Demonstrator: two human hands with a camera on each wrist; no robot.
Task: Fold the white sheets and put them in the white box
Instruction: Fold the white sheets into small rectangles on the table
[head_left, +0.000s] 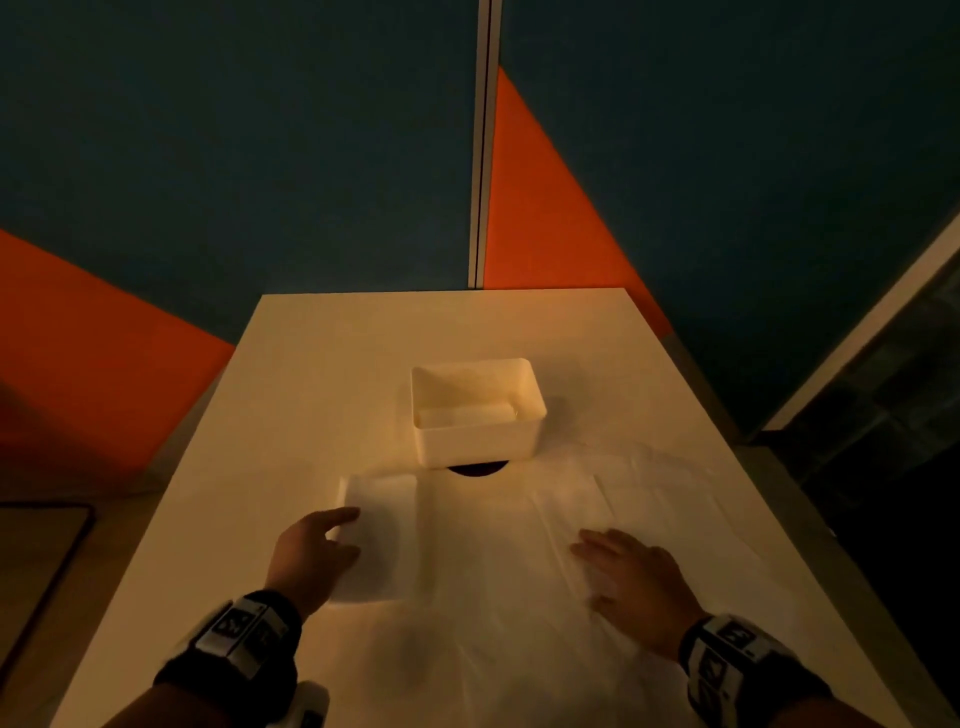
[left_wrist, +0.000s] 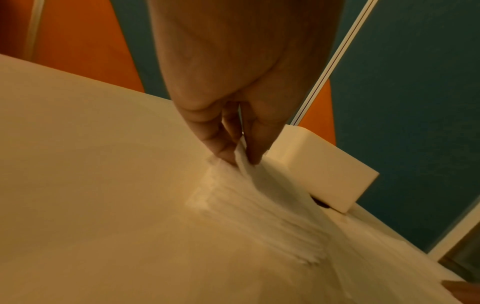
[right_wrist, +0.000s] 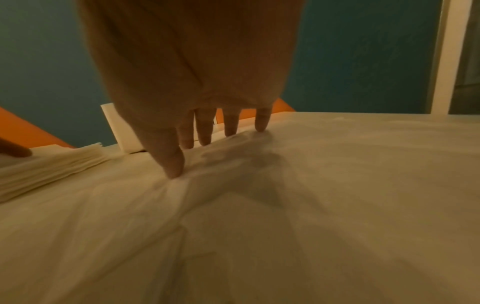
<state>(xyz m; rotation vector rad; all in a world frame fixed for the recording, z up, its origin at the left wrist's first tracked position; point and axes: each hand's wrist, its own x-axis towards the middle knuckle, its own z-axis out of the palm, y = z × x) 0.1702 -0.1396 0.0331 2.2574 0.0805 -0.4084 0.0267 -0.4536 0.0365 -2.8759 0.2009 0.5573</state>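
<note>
Progress looks early-ish: the white box (head_left: 478, 410) seems to have one folded sheet inside. Left hand (head_left: 311, 551) pinches the top sheet's edge off the stack of sheets (head_left: 382, 540); right hand (head_left: 631, 582) rests flat, fingers spread, on a spread-out sheet (head_left: 519, 597) that's unfolded. Plenty left.

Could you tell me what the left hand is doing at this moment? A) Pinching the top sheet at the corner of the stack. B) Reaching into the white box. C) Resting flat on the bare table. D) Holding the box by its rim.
A: the left wrist view shows the left hand pinching a sheet's edge between thumb and fingertips at the stack of white sheets, with the white box beyond it, untouched.
</note>
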